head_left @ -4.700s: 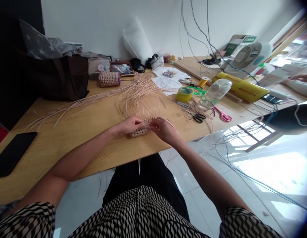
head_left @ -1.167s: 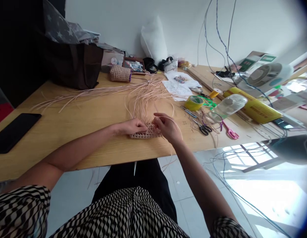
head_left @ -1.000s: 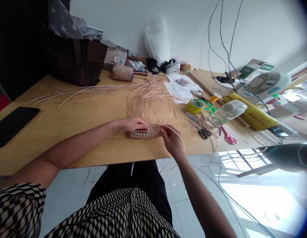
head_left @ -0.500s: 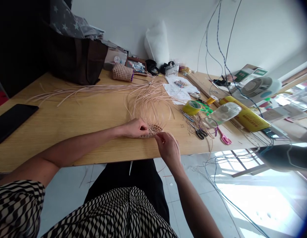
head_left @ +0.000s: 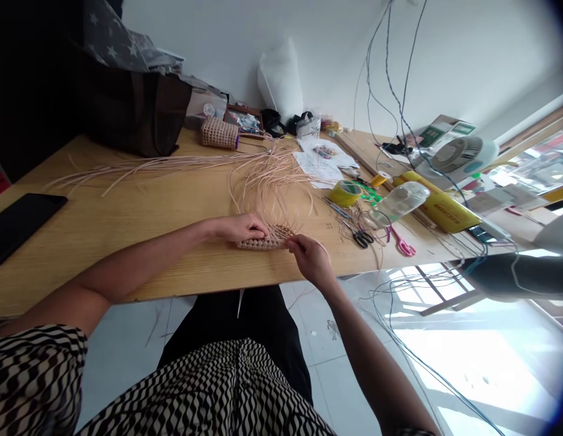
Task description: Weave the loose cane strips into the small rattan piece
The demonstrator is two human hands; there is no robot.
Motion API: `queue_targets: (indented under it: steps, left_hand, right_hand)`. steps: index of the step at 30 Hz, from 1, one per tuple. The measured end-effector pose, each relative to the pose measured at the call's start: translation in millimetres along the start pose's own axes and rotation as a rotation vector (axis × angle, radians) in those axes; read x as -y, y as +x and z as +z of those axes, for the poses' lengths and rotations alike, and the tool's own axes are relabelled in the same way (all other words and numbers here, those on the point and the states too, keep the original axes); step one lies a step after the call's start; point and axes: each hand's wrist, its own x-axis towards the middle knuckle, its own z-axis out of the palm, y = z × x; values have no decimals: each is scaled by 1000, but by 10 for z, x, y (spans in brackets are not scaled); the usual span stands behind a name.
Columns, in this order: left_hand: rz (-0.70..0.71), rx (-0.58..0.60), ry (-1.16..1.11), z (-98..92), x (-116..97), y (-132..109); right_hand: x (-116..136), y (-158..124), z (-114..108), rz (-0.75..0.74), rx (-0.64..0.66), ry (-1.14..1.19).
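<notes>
A small piece of pinkish-tan weaving (head_left: pixel 262 244) lies near the table's front edge, with long loose strands (head_left: pixel 275 181) fanning out from its far side. My left hand (head_left: pixel 242 229) is closed over its back left part, fingers curled onto the strands. At the right end, my right hand (head_left: pixel 311 257) is closed in a pinch on a strand, and a length of it loops over the back of the hand. The fingertips partly hide the spot where strand and weaving meet.
Behind the strands sits a finished-looking woven pouch (head_left: pixel 219 132) beside a dark bag (head_left: pixel 122 109). A phone (head_left: pixel 25 224) lies at left. To the right are yellow tape (head_left: pixel 345 193), black scissors (head_left: pixel 362 237), pink scissors (head_left: pixel 403 243), a plastic bottle (head_left: pixel 402 203) and papers (head_left: pixel 320 168).
My right hand has turned slightly and drawn nearer the weaving's right end. My left hand has shifted back and left, showing more of the woven front edge. The view has moved a little.
</notes>
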Motion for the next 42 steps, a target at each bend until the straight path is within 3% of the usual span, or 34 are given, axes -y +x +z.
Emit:
queue_targets:
  steps: [4, 8, 11, 14, 18, 21, 23, 25, 27, 32, 37, 42]
  left_hand:
    - [-3, 85, 22, -84, -19, -12]
    - [-95, 17, 50, -103, -71, -47]
    - [-134, -35, 132, -110, -144, -82]
    - [-115, -35, 235, -109, -210, -104]
    - [-111, 77, 322, -86, -272, -97]
    - [-136, 110, 325, -66, -300, -73]
    - [-154, 82, 301, -57, -288, -57]
    - [-147, 54, 262, -52, -246, -44]
    - [-104, 37, 219, -52, -184, -35]
    - [-28, 6, 217, -83, -98, -37]
    - [-83, 129, 170, -167, -210, -70]
    - [-83, 177, 124, -286, -258, -107]
  right_hand:
    - [27, -71, -2, 43, -55, 89]
    - [118, -58, -26, 71, -191, 203]
    - [229, 89, -155, 67, -236, 437]
    - [404, 403, -355, 11, -320, 648]
    - [701, 1036, -516, -150, -426, 686]
    - [832, 1440, -442, -229, -363, 572]
    - [838, 1554, -325, -176, -204, 425]
    - [787, 1526, -199, -75, -54, 257]
    - [707, 1395, -105, 2, 7, 141]
    - [532, 946, -74, 35, -19, 164]
    - [419, 538, -108, 7, -83, 250]
    - [296, 183, -30, -5, -189, 281]
